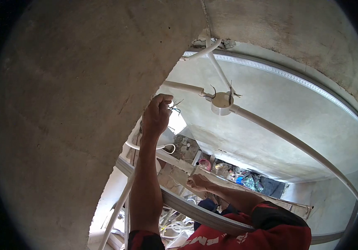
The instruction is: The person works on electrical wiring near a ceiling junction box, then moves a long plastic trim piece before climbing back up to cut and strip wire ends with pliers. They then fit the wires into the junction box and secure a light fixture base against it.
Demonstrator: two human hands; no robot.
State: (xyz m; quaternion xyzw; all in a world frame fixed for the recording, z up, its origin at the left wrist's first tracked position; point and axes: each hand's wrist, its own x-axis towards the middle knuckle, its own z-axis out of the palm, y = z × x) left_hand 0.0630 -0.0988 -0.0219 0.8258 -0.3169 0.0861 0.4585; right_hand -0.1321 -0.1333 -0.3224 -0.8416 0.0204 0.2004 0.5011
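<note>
My left hand [157,114] is raised beside the rough edge of the concrete slab, its fingers closed. Thin wires [175,109], some dark and one bluish, stick out at its fingertips. To the right of that hand hangs a round white junction box [220,109], with white conduits running into it and loose wire ends [230,93] standing out of it. Lower down, my right hand [197,182] is closed in front of my body, away from the box. Whatever may be inside its fingers is hidden.
A concrete slab [70,91] fills the left side. A metal channel [191,212] crosses just in front of my chest. A long white conduit [300,143] curves to the right. Far below lie a wooden plank [245,187], coiled white tubing [177,227] and a pink basin [204,164].
</note>
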